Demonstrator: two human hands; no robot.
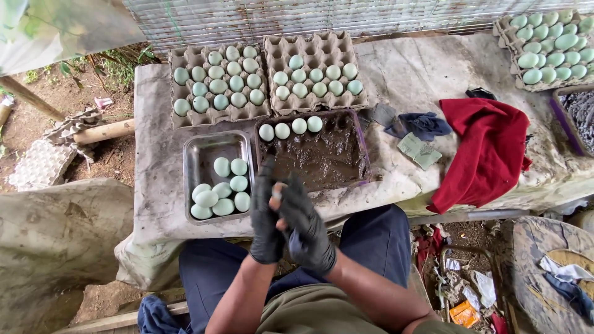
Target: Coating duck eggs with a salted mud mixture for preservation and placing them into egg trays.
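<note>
While both gloved hands meet over my lap, this is how things lie.
Left grip: my left hand (266,226), in a black glove, curls shut around a mud-smeared egg (277,193), of which only a pale patch shows between the fingers.
Right grip: my right hand (307,232), also gloved black, presses on the same egg from the other side, fingers closed over it.
Egg's place: held in the air just in front of the desk (408,68) edge, above my knees.
Mud tray (365,148): straight ahead of the hands, filled with dark wet mud, four clean pale eggs (290,128) in a row along its far side.
Steel tray (199,151): just left of the mud tray, holding a cluster of pale green eggs.
Egg cartons (267,46): two side by side behind the trays, partly filled.
Red cloth (489,148): to the right, draped over the desk edge.
Far carton (504,31): at the right corner, full of eggs.
</note>
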